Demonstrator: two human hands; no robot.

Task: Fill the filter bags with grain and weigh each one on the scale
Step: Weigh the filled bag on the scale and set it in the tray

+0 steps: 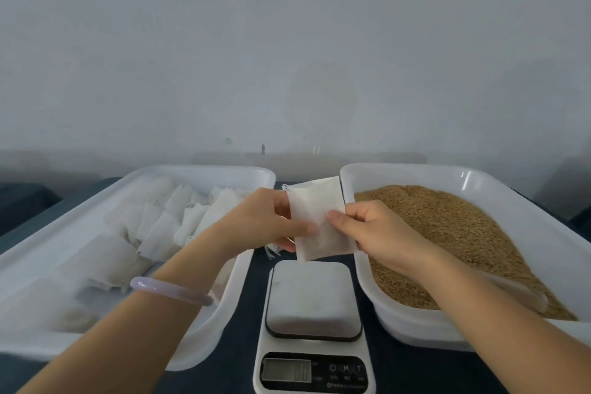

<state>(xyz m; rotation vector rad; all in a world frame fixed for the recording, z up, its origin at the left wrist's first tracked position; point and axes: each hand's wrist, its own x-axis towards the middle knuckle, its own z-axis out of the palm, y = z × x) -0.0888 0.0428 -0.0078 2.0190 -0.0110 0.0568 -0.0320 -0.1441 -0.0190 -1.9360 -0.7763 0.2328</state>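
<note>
A flat white filter bag (315, 211) hangs in the air above the far end of the scale (311, 304). My left hand (268, 221) pinches its left edge and my right hand (374, 233) pinches its right edge. The bag looks empty, and its drawstring dangles below my left hand. The scale's grey platform is bare, and its display is blank or unreadable. A white tray (412, 326) on the right holds a heap of brown grain (454, 227). The white tray (204, 173) on the left holds several loose filter bags (160, 227).
Both trays and the scale sit on a dark blue table (403, 371), with the scale in the narrow gap between the trays. A pale wall rises right behind the table. A pale bangle (169, 291) circles my left wrist.
</note>
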